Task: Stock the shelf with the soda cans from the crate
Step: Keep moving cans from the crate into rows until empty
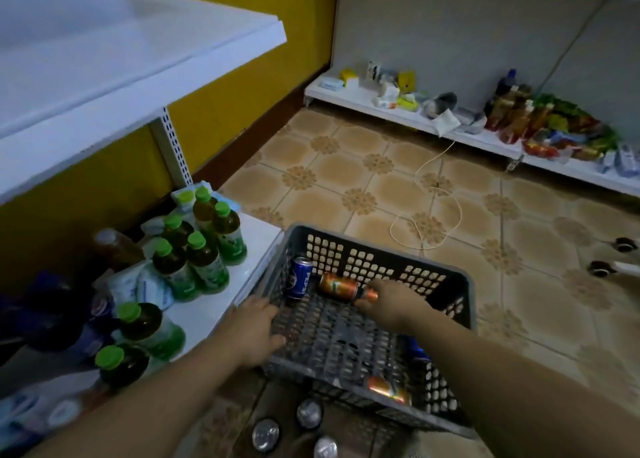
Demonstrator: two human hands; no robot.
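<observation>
A grey slatted plastic crate (450,277) sits on the tiled floor beside the low white shelf (221,298). Inside it a blue Pepsi can (298,277) stands at the far left corner, and an orange can (337,284) lies on its side. My right hand (391,303) closes around the orange can's right end. My left hand (254,333) rests on the crate's left rim. Another orange can (386,390) lies near the crate's near wall, with a blue can (417,350) partly hidden by my right forearm.
Green-capped tea bottles (204,253) and dark bottles crowd the low shelf at left. An upper white shelf (138,62) overhangs. Three silver can tops (308,414) stand on the floor near me. A white cable (429,194) loops on the tiles; the far shelf (460,135) holds snacks.
</observation>
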